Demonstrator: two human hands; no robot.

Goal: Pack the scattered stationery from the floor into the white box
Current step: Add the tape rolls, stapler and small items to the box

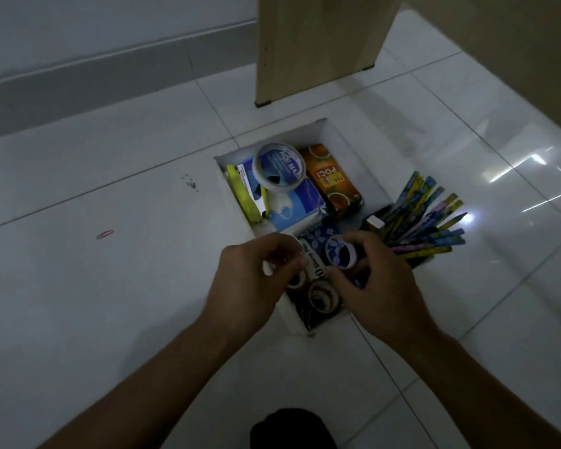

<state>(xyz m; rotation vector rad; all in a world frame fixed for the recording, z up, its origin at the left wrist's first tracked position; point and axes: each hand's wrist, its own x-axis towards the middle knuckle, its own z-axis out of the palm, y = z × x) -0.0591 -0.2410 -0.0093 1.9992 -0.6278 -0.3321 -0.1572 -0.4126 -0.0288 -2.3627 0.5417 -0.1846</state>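
The white box stands on the floor tiles, filled with stationery: a large white tape roll, an orange carton, a blue-and-white pack, a yellow item and a bundle of patterned pencils sticking out over its right side. My left hand is over the near end of the box, its fingers pinching a small white labelled pack. My right hand curls its fingers round a small blue-patterned tape roll. Brown tape rolls lie below the hands.
A pink paper clip lies on the tiles far left of the box. A wooden furniture panel stands just behind the box, another at the upper right. A grey skirting runs along the wall at the back left. A dark shape sits at the bottom edge.
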